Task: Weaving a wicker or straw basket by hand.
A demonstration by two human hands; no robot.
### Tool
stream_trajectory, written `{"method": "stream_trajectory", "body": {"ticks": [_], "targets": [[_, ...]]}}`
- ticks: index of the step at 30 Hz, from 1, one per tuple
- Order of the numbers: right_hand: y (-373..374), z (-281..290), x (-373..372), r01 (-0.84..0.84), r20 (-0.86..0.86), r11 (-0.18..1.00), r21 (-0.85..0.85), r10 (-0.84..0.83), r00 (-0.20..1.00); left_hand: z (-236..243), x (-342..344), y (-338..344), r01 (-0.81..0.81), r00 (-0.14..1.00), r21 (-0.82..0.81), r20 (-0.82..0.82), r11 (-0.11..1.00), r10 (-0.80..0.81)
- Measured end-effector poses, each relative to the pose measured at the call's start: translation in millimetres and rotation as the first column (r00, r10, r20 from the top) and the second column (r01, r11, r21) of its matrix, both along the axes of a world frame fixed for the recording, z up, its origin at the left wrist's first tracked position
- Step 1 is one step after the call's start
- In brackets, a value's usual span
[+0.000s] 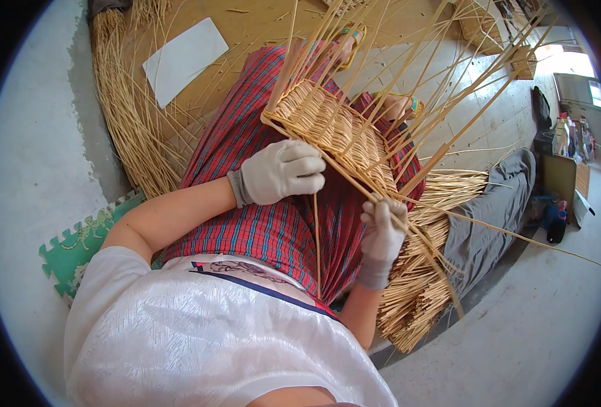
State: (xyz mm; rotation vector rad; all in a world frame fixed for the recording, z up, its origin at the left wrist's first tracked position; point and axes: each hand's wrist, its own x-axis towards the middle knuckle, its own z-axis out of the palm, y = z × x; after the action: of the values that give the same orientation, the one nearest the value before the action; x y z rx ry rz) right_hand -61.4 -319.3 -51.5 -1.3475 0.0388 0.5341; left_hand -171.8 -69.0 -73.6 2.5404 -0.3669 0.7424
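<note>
Fingers (307, 167) in white fabric gloves (265, 176) clasp the ribbed wicker basket (334, 125) by its edge (346, 169), the left's hold partly hidden.

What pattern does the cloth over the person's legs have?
The cloth is red plaid with blue and dark lines; see the head view.

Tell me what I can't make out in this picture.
Far face of the woven piece, head view: hidden by the piece itself.
Palm of the left hand, head view: hidden by the back of its glove.
Full shape of another woven item, head view: cut off by the top edge.
Details of the cluttered items at right, head view: too small.
</note>
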Motion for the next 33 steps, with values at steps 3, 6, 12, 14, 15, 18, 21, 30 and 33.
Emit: {"method": "stream_trajectory", "body": {"ticks": [3,6,12,14,15,18,21,30,33], "targets": [[-1.1,7.0,11.8,-0.022,-0.060,0.998,-0.053,0.019,0.998,12.8,13.2,-7.0,-0.022,1.000,-0.058,-0.020,0.998,0.021],[-5.8,17.0,6.7,0.431,0.111,0.902,-0.010,-0.427,0.897,18.2,33.5,-19.1,-0.233,0.923,-0.012,-0.317,0.972,0.217],[26.5,64.8,61.3,0.057,0.335,0.950,-0.308,0.053,0.941,13.8,53.2,-22.7,-0.166,0.833,-0.006,-0.536,0.986,0.137],[55.9,86.7,94.9,-0.144,0.410,0.862,-0.486,0.371,0.833,15.1,53.4,-24.8,-0.165,0.843,0.009,-0.518,0.986,0.145],[71.5,96.5,106.2,-0.130,0.389,0.850,-0.511,0.363,0.846,16.2,53.7,-26.1,-0.187,0.862,0.015,-0.478,0.982,0.171],[105.2,124.4,107.8,-0.190,0.474,0.635,-0.749,0.713,0.517,18.1,55.8,-27.6,-0.224,0.789,0.013,-0.585,0.974,0.189],[113.9,134.1,78.6,0.311,0.510,0.464,-0.829,0.856,0.083,13.6,56.8,-26.3,-0.262,0.838,-0.061,-0.509,0.963,0.195],[177.5,83.5,107.4,-0.172,0.473,0.491,-0.854,0.870,0.138,-2.8,32.7,-32.7,-0.210,0.928,0.081,-0.297,0.974,0.225],[183.6,80.7,104.7,-0.051,0.473,0.533,-0.844,0.787,0.396,3.5,34.4,-34.8,-0.254,0.933,0.110,-0.235,0.961,0.274]]}}
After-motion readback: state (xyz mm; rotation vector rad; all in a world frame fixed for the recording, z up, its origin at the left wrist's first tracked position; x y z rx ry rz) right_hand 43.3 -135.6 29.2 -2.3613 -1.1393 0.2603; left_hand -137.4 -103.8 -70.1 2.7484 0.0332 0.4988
